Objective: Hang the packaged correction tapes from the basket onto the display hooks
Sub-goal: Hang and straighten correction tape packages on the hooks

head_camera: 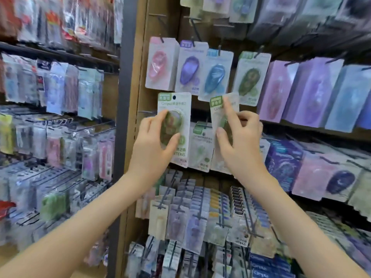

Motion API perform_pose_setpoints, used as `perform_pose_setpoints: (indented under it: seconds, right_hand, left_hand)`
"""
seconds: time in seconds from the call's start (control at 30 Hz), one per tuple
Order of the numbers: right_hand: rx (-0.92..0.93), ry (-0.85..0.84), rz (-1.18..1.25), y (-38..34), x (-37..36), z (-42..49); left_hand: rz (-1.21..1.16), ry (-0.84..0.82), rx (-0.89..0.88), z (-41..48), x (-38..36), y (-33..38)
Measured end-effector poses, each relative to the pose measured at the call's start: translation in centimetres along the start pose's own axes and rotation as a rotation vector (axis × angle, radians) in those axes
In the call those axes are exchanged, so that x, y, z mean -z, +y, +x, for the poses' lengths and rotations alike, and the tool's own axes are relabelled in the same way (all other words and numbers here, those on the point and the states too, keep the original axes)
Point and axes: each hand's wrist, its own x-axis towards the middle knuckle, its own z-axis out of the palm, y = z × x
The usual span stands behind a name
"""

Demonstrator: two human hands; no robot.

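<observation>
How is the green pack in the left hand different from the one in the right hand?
The left pack faces us flat, its hang hole showing; the right pack is tilted and blurry. The left hand wraps its pack's bubble; the right hand points one finger up along its pack. Both are green correction tapes.

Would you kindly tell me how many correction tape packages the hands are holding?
2. The left-hand package is gripped by the left hand; the right-hand package is held by the right hand. Any stacked behind them would be hidden.
</observation>
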Motion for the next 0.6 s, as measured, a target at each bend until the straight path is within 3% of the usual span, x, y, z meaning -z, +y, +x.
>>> perform_pose_setpoints:
  seconds: [0.27, 0.4, 0.6]
  right_hand:
    - [-0.110, 0.217, -0.143, 3.9, 2.5, 11.0]
    - [-0.168, 0.263, -0.177, 5.5, 2.3, 14.3]
    - [-0.110, 0.232, -0.221, 7.2, 2.7, 14.4]
  left_hand:
    - [-0.064, 0.080, -0.272, 9.0, -3.4, -0.1]
    - [-0.127, 0.077, -0.269, 11.6, -6.2, -0.7]
    - [-0.190, 0.041, -0.297, 12.6, -9.5, -0.8]
